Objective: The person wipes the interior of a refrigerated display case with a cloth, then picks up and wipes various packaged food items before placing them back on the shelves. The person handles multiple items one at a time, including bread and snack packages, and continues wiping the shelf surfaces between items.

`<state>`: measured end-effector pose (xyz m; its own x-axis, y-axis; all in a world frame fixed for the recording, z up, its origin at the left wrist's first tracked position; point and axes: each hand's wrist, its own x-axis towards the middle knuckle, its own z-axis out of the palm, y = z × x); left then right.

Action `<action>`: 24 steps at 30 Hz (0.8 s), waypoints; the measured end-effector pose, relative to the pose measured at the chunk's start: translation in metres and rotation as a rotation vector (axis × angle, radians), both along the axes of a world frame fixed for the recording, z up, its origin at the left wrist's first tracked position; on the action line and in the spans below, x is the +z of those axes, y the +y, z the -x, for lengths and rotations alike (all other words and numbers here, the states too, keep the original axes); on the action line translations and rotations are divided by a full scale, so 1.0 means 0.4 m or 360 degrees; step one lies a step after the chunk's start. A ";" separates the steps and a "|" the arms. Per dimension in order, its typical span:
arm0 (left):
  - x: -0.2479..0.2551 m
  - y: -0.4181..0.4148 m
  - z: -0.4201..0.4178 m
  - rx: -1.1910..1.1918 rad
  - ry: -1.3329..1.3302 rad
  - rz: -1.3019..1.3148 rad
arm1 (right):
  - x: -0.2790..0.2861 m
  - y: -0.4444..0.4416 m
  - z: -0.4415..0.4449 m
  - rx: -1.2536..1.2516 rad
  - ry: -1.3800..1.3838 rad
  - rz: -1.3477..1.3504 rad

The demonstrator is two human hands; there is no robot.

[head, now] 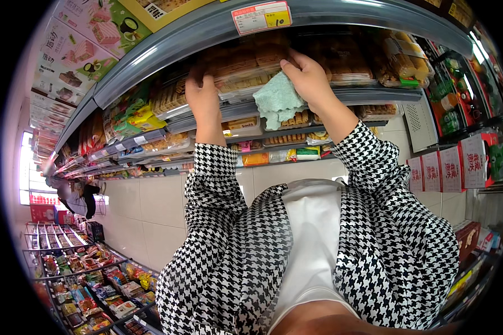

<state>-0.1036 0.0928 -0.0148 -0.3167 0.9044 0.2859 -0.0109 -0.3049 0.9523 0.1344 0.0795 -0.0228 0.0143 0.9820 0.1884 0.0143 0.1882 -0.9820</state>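
Note:
Clear plastic boxes of baked goods [247,79] are stacked on the shelf in front of me, partly in shadow under the shelf above. My left hand [203,94] grips the left end of the stack, its fingertips dark and hard to make out. At the right end is my right hand [310,79], its thumb bent over the box corner. A pale green cloth [278,98] is held in that same hand and hangs down over the shelf's front edge. More boxed pastries [346,63] sit right of my right hand, and boxed biscuits [169,98] lie left of my left hand.
A shelf rail with a price tag [262,17] runs just above my hands. Lower shelves hold packaged snacks [276,157]. Drink cartons [448,165] stand at the right. Behind me at left is a rack of packets [92,280]. Another person [77,194] is farther down the aisle.

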 end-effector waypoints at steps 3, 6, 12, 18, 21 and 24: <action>0.016 -0.029 -0.019 0.0064 -0.0057 -0.0100 | 0.026 -0.022 -0.012 0.0111 0.0031 -0.0029; 0.046 -0.077 -0.048 0.0129 -0.0064 -0.0133 | 0.050 -0.062 -0.028 0.0119 0.0032 -0.0112; 0.044 -0.138 -0.126 0.0078 -0.0050 -0.0108 | 0.071 -0.165 -0.093 -0.0065 0.0187 0.0050; 0.013 -0.179 -0.268 -0.0059 0.0021 -0.0066 | 0.008 -0.222 -0.228 -0.0186 0.0400 0.0014; -0.021 -0.163 -0.284 -0.0147 -0.0030 -0.0042 | 0.012 -0.228 -0.242 -0.0236 0.0433 0.0062; -0.032 -0.169 -0.293 -0.0149 -0.0012 -0.0012 | 0.017 -0.225 -0.246 -0.0217 0.0448 0.0143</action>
